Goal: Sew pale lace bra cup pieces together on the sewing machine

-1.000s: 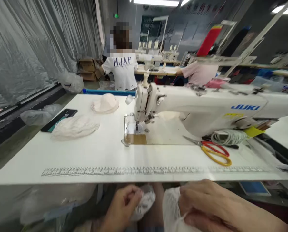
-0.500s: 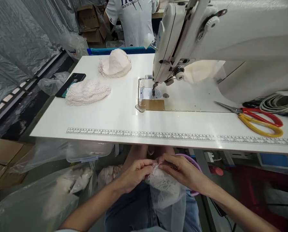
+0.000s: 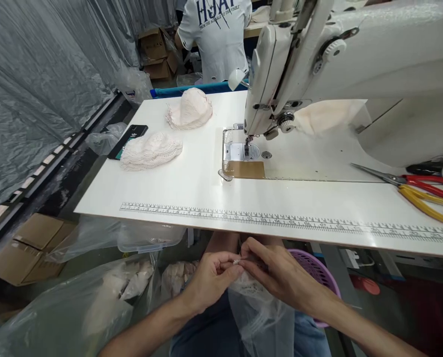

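Over my lap, below the table edge, my left hand (image 3: 214,275) and my right hand (image 3: 271,267) meet with thumbs and fingers pinched. Between them is the edge of a white lace fabric piece (image 3: 249,283); its sheer part (image 3: 262,317) hangs down over my jeans. The fingers cover most of the gripped edge. Above, on the white table (image 3: 191,191), stands a sewing machine (image 3: 269,84) with its presser foot (image 3: 247,148) over the metal plate. Nothing lies under the foot that I can make out.
Left on the table are stacked lace pieces (image 3: 152,150), moulded cream cups (image 3: 191,109) and a dark card (image 3: 130,139). Scissors (image 3: 411,186) lie at the right. A purple basket (image 3: 314,270) stands beside my right leg; plastic bags (image 3: 76,297) are at lower left. A person (image 3: 217,39) sits beyond.
My view has shifted, so the table sits lower and further right. Both hands still pinch the lace fabric; its lace part is now more covered by the fingers and less spread out.
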`<state>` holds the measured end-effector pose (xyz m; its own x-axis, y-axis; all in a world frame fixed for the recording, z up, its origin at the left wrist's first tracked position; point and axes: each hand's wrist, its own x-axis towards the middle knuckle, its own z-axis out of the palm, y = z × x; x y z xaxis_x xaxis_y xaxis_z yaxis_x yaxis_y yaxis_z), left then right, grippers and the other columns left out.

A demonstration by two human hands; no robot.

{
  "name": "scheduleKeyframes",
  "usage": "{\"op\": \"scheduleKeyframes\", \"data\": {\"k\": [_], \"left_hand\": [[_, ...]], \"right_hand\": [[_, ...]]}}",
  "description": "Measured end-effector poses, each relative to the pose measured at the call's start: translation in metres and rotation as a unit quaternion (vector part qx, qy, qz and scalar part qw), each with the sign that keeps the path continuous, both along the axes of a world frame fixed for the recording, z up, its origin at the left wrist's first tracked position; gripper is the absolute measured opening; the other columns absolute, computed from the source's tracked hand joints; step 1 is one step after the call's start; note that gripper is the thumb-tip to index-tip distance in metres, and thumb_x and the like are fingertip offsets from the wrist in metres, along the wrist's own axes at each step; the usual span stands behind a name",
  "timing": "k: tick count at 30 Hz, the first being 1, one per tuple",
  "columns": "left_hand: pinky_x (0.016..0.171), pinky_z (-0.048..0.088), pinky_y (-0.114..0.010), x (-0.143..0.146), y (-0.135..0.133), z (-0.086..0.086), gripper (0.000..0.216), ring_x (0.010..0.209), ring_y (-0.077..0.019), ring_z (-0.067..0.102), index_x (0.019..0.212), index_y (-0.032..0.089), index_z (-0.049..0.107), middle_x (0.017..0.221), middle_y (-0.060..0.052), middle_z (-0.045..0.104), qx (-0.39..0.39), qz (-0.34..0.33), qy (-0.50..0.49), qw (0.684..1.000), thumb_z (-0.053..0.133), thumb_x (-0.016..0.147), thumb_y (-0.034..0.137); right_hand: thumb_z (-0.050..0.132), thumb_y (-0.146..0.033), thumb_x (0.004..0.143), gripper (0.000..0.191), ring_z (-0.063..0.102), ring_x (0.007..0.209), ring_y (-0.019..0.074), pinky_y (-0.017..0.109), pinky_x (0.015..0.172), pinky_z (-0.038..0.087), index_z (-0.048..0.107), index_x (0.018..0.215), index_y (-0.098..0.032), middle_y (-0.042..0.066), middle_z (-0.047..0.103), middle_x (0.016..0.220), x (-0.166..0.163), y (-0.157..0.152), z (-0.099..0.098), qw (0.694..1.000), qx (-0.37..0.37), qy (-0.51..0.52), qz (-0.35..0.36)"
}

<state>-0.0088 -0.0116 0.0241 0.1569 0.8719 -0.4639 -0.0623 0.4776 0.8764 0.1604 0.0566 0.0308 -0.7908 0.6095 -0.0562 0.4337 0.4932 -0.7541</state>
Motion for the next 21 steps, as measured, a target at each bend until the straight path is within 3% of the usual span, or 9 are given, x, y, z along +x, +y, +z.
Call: {"op": "scheduleKeyframes", "data": {"k": [6, 14, 18, 21], "left_hand": [[0.061, 0.036, -0.021, -0.035, -0.006, 0.009, 0.039, 0.063, -0.0105, 0.049, 0.083, 0.011, 0.068, 0.07, -0.003, 0.06, -0.04, 0.052, -0.038, 0.997, 0.07, 0.07, 0.047], [0.061, 0.036, -0.019, -0.045, -0.017, -0.009, 0.037, 0.063, -0.0088, 0.05, 0.081, 0.01, 0.069, 0.069, -0.003, 0.062, -0.072, 0.021, -0.081, 0.994, 0.073, 0.068, 0.045], [0.063, 0.037, -0.02, -0.043, -0.023, -0.016, 0.036, 0.065, -0.0106, 0.052, 0.088, 0.012, 0.07, 0.074, -0.005, 0.065, -0.068, -0.028, -0.08, 0.994, 0.069, 0.073, 0.045], [0.063, 0.038, -0.02, -0.043, -0.025, -0.019, 0.038, 0.066, -0.0115, 0.053, 0.089, 0.012, 0.071, 0.076, -0.006, 0.066, -0.063, -0.063, -0.059, 0.994, 0.068, 0.073, 0.047]], "right_hand": [[0.04, -0.032, 0.094, 0.013, 0.051, 0.066, 0.014, 0.024, 0.058, 0.035, 0.048, 0.089, -0.022, 0.001, 0.056, 0.077, -0.012, 0.006, 0.005, 0.998, 0.006, 0.049, 0.039], [0.039, -0.031, 0.094, 0.021, 0.052, 0.069, 0.0165, 0.026, 0.06, 0.039, 0.05, 0.079, -0.022, 0.002, 0.056, 0.075, 0.002, -0.004, -0.01, 0.997, -0.054, -0.009, 0.051], [0.046, -0.039, 0.091, 0.021, 0.054, 0.096, 0.0222, 0.032, 0.078, 0.044, 0.052, 0.104, -0.024, 0.008, 0.057, 0.103, 0.015, -0.012, -0.015, 0.994, -0.106, -0.001, 0.034], [0.06, -0.047, 0.081, 0.057, 0.042, 0.119, 0.0263, 0.04, 0.096, 0.037, 0.038, 0.13, -0.029, 0.01, 0.047, 0.126, 0.018, -0.012, -0.019, 0.989, -0.131, 0.037, 0.062]]}}
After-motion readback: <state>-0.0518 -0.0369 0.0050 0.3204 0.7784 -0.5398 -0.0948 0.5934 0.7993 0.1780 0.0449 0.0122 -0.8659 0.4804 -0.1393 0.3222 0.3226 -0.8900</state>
